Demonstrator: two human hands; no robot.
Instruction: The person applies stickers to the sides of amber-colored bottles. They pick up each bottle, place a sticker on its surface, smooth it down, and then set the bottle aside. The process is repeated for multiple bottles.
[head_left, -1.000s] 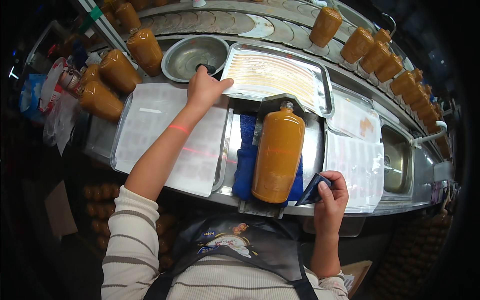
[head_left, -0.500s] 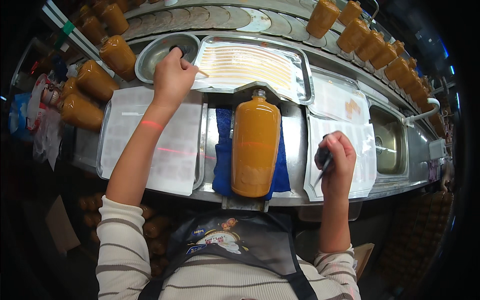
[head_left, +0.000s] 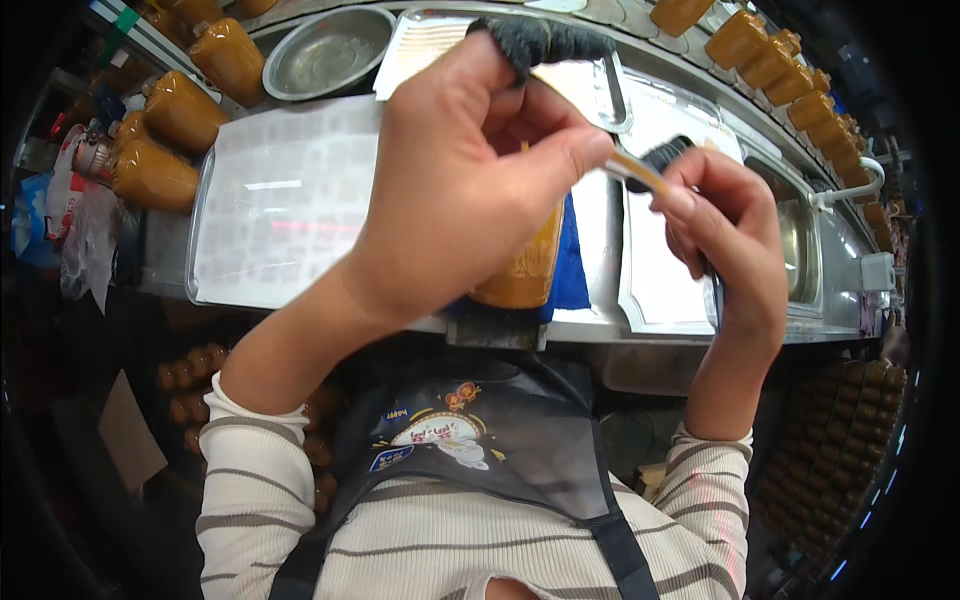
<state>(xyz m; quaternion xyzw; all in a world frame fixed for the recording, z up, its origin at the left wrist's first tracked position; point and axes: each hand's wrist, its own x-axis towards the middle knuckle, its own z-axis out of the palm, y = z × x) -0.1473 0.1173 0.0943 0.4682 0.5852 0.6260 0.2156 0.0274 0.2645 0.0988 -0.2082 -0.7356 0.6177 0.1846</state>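
Observation:
My left hand (head_left: 470,190) is raised in front of the bottle and pinches one end of a thin tan strip (head_left: 638,173). My right hand (head_left: 730,215) pinches the strip's other end, stretching it between both hands. Black textured wraps cover a finger of each hand. In my right palm is also a slim dark tool (head_left: 716,295), its kind unclear. Behind my left hand, a large amber bottle (head_left: 512,288) lies on a blue cloth (head_left: 572,265), mostly hidden. Farther back, a tray (head_left: 622,100) carries a white sheet (head_left: 425,40) with rows of similar strips.
A metal bowl (head_left: 330,55) stands at the back left. White sheets lie on a left tray (head_left: 285,215) and on the right (head_left: 660,275), beside a sink (head_left: 800,240). Amber bottles (head_left: 160,170) crowd the left; more (head_left: 765,65) line the right conveyor.
My left hand has come from the tray toward the middle with a strip. My right hand has risen and now grips the strip's other end. The view has shifted slightly.

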